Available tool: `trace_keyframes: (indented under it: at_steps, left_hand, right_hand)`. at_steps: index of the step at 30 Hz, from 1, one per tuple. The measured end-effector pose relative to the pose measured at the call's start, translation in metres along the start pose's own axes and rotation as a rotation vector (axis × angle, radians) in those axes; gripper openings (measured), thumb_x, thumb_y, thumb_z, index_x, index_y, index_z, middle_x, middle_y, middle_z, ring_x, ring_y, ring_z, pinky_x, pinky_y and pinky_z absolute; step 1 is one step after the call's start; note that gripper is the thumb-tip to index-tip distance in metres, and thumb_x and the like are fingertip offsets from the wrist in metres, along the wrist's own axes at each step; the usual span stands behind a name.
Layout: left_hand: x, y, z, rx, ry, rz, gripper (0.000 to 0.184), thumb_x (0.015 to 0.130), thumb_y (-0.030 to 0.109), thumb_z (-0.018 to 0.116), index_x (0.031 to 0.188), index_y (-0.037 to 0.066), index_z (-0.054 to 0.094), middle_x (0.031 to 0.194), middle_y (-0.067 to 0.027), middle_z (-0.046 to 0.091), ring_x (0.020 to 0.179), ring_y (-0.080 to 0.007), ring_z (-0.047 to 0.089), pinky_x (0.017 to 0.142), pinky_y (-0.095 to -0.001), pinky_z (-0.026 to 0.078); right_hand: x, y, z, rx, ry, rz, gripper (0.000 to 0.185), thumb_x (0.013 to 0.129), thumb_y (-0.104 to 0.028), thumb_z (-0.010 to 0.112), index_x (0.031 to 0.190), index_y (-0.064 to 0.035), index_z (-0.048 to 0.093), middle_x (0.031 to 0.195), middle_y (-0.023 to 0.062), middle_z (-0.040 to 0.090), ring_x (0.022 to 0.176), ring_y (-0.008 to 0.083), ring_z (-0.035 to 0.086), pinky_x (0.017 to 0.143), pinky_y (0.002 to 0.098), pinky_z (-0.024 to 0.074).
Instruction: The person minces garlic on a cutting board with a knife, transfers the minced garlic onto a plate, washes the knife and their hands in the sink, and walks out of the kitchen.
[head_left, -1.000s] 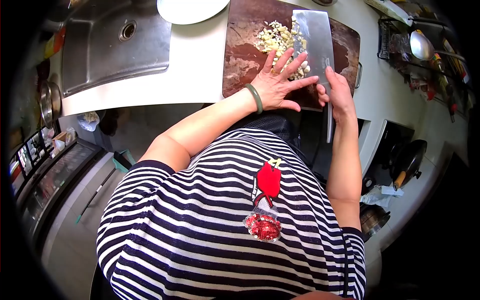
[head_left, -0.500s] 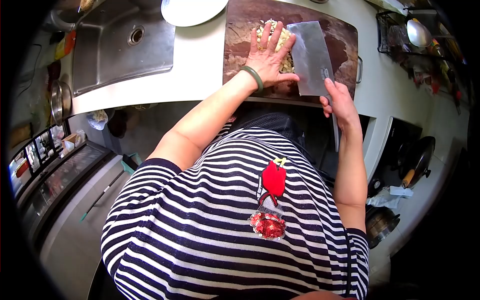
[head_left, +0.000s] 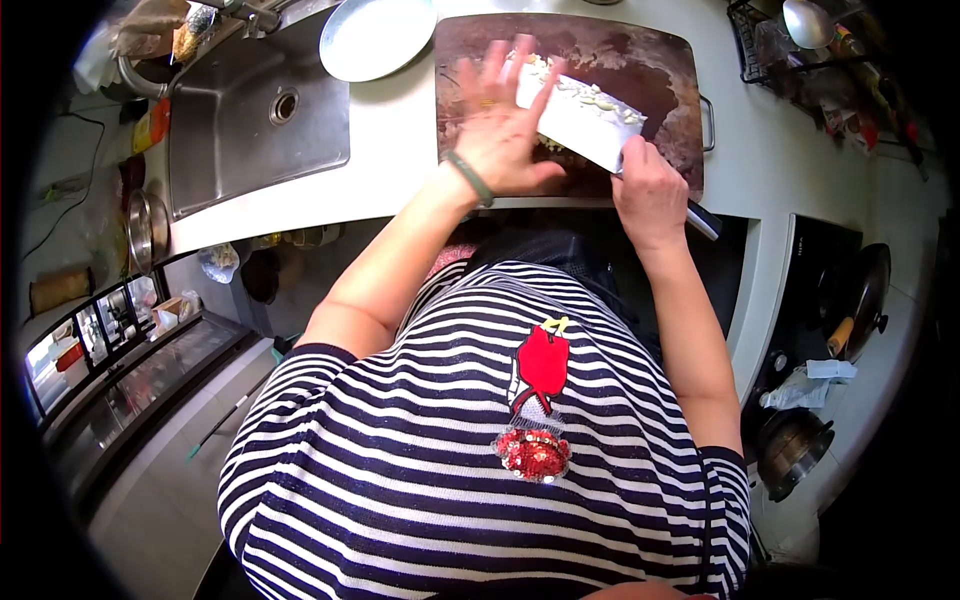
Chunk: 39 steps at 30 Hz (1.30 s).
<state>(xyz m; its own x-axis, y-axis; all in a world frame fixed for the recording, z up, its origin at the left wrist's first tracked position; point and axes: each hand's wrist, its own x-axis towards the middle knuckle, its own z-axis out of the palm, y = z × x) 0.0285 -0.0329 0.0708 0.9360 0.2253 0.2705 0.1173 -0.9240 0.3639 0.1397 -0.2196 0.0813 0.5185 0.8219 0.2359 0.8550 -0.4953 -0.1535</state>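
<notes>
In my right hand [head_left: 650, 190] is a cleaver [head_left: 585, 130], its broad blade tilted over the dark wooden cutting board [head_left: 660, 60]. Pale chopped pieces [head_left: 595, 97], perhaps garlic, lie along the blade, and a few more show on the board below it. My left hand [head_left: 505, 135], slightly blurred, is spread with fingers apart at the left end of the blade. Its fingers overlap the blade's end; whether they touch it I cannot tell. A green bangle [head_left: 470, 180] circles the left wrist.
Left of the board, a white plate [head_left: 378, 38] stands on the white counter [head_left: 390, 150] beside a steel sink [head_left: 250, 160]. At the right are a wire rack [head_left: 750, 50] with a ladle [head_left: 808, 22], a wok [head_left: 868, 300] and a metal pot [head_left: 793, 450].
The cleaver has turned from upright beside the pile to a slanted position, with chopped pieces now on its blade. My left hand has lifted and shifted left. The camera view has moved slightly.
</notes>
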Motion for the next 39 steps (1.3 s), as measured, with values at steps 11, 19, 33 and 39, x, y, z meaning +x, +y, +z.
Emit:
trace_keyframes:
  at_steps: [11,19,33,39]
  left_hand:
    - [0.033,0.017,0.023,0.232,-0.525,0.163,0.116,0.051,0.068,0.078,0.15,0.03,0.03,0.159,-0.0183,0.0,0.147,-0.0386,-0.004,0.112,-0.0631,-0.007]
    - [0.024,-0.031,0.023,0.409,-0.511,0.083,0.119,0.056,0.069,0.073,0.153,0.027,0.02,0.16,-0.0162,0.001,0.147,-0.0378,-0.004,0.113,-0.0614,-0.007]
    - [0.021,-0.062,0.044,0.237,0.003,0.223,0.041,0.088,0.016,0.049,0.127,0.003,0.052,0.107,-0.0099,0.056,0.118,-0.0267,0.048,0.112,-0.0521,0.012]
    - [0.022,-0.085,0.037,0.126,0.086,0.314,0.037,0.078,0.006,0.057,0.114,0.01,0.062,0.093,-0.0029,0.062,0.103,-0.02,0.056,0.109,-0.0441,0.023]
  right_hand:
    - [-0.025,0.01,0.01,-0.006,-0.037,-0.112,0.009,0.08,-0.006,0.057,0.085,-0.006,0.05,0.072,0.0105,0.056,0.069,0.0261,0.065,0.06,0.0364,0.0535]
    - [-0.058,0.054,-0.022,0.137,-0.076,0.152,0.02,0.077,-0.007,0.067,0.091,-0.0067,0.053,0.081,0.0146,0.062,0.076,0.0368,0.064,0.064,0.0454,0.0509]
    - [-0.032,-0.02,0.01,0.338,-0.151,0.452,0.017,0.089,-0.01,0.052,0.099,0.0034,0.053,0.082,0.0279,0.063,0.079,0.046,0.062,0.072,0.0521,0.0492]
    - [0.006,-0.073,0.009,0.408,-0.106,0.483,0.018,0.091,-0.009,0.051,0.103,0.0038,0.054,0.09,0.0281,0.064,0.084,0.0463,0.061,0.073,0.0514,0.0488]
